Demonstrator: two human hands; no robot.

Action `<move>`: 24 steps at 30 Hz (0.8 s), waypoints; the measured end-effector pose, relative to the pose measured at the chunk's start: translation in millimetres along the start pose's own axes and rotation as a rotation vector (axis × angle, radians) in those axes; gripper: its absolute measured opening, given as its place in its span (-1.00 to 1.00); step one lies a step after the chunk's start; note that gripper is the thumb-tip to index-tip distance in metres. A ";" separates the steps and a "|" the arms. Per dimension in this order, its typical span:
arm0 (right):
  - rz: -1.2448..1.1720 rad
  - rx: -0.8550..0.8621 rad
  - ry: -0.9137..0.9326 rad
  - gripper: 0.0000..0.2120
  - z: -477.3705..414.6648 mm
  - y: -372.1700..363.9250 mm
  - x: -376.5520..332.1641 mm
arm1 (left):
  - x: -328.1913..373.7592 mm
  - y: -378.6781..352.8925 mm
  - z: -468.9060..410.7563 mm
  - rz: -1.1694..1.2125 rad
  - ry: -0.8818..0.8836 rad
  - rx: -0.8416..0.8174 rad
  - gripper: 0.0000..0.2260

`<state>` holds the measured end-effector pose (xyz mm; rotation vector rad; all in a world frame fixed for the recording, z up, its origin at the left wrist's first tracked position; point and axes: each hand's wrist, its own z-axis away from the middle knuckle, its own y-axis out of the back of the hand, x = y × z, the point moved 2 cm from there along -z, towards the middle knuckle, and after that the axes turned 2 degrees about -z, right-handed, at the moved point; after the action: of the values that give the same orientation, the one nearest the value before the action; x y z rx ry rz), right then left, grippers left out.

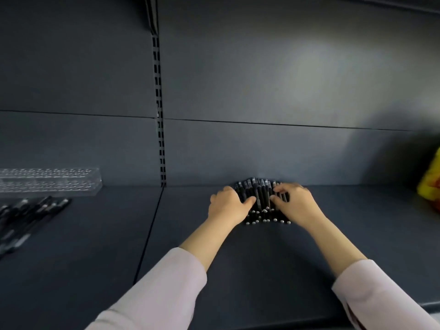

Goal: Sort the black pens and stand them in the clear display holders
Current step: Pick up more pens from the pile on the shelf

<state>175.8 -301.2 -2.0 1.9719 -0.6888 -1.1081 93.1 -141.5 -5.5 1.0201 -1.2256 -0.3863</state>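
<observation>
both forearms are being held stretched forward over the dark shelf [214,270], converging. the pile of black pens [261,194], lying at the back of the shelf by the rear panel, is being clasped from both sides: left hand [227,204] curled at its left edge, thumb laid across the barrels; right hand [296,206] curled over its right edge. the clear display holder [47,181] is being seen far left, loose pens [28,217] in front of it.

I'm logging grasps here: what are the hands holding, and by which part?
The pile of black pens, lying on the shelf: the left hand clasps its left side, the right hand its right side, across the barrels.
</observation>
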 end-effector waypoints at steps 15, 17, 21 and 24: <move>-0.222 -0.074 -0.033 -0.79 -34.8 2.3 43.9 | 43.6 -26.7 -47.1 0.175 0.296 -0.108 -0.29; -0.221 -0.072 -0.037 -0.78 -35.7 2.3 45.3 | 45.1 -28.5 -50.3 0.202 0.289 -0.124 -0.44; -0.233 -0.068 -0.047 -0.77 -35.5 1.4 44.6 | 50.8 -30.8 -50.8 0.202 0.285 -0.141 -0.43; -0.234 -0.061 -0.053 -0.77 -35.1 1.1 44.2 | 57.7 -29.6 -49.8 0.178 0.269 -0.159 -0.43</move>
<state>227.5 -322.4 -9.8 2.0144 -0.4532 -1.3091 165.6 -177.8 5.0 0.7912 -1.0157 -0.1965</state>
